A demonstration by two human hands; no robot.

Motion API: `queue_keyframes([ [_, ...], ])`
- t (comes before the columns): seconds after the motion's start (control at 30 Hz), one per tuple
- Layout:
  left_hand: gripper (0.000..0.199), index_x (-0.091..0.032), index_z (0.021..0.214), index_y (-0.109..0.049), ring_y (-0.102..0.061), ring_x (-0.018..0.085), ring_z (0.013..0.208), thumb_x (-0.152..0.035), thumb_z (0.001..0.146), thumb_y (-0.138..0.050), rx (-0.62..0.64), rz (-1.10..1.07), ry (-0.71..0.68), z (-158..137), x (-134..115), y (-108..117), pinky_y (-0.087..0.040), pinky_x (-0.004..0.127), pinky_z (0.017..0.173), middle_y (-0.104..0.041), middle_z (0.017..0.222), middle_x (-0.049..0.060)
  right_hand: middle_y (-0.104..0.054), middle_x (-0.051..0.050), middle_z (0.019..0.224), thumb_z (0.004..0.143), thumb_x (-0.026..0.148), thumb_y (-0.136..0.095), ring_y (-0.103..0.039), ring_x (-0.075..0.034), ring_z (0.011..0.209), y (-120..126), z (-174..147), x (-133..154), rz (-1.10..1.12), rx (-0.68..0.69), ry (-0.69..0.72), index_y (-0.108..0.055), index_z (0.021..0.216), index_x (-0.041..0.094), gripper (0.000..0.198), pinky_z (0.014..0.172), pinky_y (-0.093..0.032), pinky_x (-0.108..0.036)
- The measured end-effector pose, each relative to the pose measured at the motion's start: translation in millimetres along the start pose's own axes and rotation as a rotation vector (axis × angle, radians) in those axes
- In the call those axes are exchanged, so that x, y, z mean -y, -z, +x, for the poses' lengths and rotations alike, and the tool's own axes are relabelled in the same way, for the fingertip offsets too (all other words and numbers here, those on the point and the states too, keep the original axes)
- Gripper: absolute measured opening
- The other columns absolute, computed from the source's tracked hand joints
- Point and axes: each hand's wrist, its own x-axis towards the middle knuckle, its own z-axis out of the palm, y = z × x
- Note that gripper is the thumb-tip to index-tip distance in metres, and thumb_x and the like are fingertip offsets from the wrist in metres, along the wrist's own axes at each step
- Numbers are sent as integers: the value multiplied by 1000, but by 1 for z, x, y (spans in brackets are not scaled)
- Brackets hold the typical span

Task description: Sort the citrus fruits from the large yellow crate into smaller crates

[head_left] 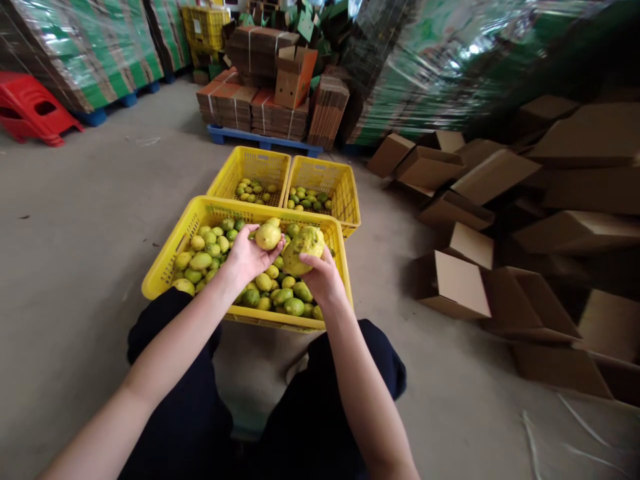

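Observation:
My left hand [246, 259] is closed round a yellow lemon [268, 237], with its palm turned up. In my right hand [323, 277] is a larger, bumpy yellow-green lemon [304, 250], gripped between thumb and fingers. Both hands are side by side above a wide yellow crate [287, 321] in front of my knees. Many loose yellow and green lemons [201, 261] lie inside it, some of them hidden under my hands. The two held fruits are close together, with a small gap between them.
Behind stand two more yellow crates, the left one [225, 175] and the right one [347, 195], each with several lemons. Open cardboard boxes [463, 283] are heaped at right. Flattened cartons [230, 100] sit on a blue pallet [265, 140]. A red stool [37, 107] is far left.

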Motion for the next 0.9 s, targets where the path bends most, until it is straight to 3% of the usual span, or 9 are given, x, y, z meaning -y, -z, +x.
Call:
queue_keyframes([
  [0.17, 32, -9, 108, -62, -62, 16, 63, -28, 90, -42, -11, 37, 29, 2, 0, 1, -56, 21, 53, -65, 70, 9, -75, -2, 78, 79, 32, -66, -68, -18, 54, 3, 5, 2, 41, 63, -269, -64, 104, 20, 29, 41, -56, -26],
  [0.3, 32, -9, 104, -63, -61, 15, 60, -29, 91, -41, 4, 84, 53, 1, -1, -1, -56, 21, 53, -65, 71, 10, -71, -4, 65, 87, 59, -53, -59, -15, 42, 7, 12, -1, 82, 58, -387, -67, 97, 18, 45, 33, -48, -24],
  [0.43, 29, -11, 101, -63, -61, 15, 62, -29, 92, -42, 4, 124, 29, 2, 2, -2, -55, 22, 54, -64, 72, 9, -68, -4, 63, 84, 67, -51, -59, -15, 44, 8, 15, -7, -1, 79, -392, -66, 97, 17, 53, 35, -47, -24],
  [0.5, 22, -13, 100, -63, -61, 15, 67, -26, 91, -48, -18, 193, -111, -1, 6, -2, -55, 22, 58, -65, 76, 7, -70, -4, 75, 81, 61, -58, -63, -17, 53, 6, 11, -10, -83, 2, -235, -64, 105, 20, 48, 41, -52, -26],
  [0.6, 27, -22, 105, -65, -65, 18, 96, -18, 79, -71, 9, 385, -577, -11, 10, 0, -56, 22, 75, -68, 101, 5, -66, -4, 118, 68, 41, -79, -69, -23, 93, 3, 2, -10, -332, -165, 314, -51, 127, 30, 66, 72, -62, -35],
  [0.67, 45, -26, 109, -66, -57, 23, 120, -16, 69, -82, 118, 534, -831, -18, 9, 2, -55, 24, 88, -65, 122, 5, -55, -5, 136, 61, 30, -86, -59, -27, 120, 3, -4, -8, -570, -223, 703, -44, 134, 33, 84, 97, -55, -43],
  [0.73, 53, -25, 110, -65, -52, 27, 129, -19, 63, -88, 238, 676, -988, -20, 6, 5, -54, 28, 94, -61, 129, 6, -53, -8, 135, 62, 25, -85, -54, -29, 126, 5, -6, -7, -770, -218, 992, -44, 133, 30, 82, 106, -47, -48],
  [0.8, 57, -24, 111, -64, -55, 26, 125, -23, 62, -90, 345, 817, -1131, -19, 2, 9, -54, 31, 96, -61, 125, 7, -55, -9, 129, 67, 22, -82, -58, -29, 121, 8, -5, -9, -871, -178, 1183, -44, 132, 28, 77, 104, -48, -50],
  [0.9, 52, -24, 113, -63, -58, 22, 118, -24, 67, -87, 492, 991, -1295, -13, -1, 14, -54, 31, 95, -60, 119, 5, -54, -8, 127, 70, 20, -80, -60, -27, 117, 12, -1, -12, -917, -122, 1301, -42, 135, 29, 76, 101, -50, -52],
])
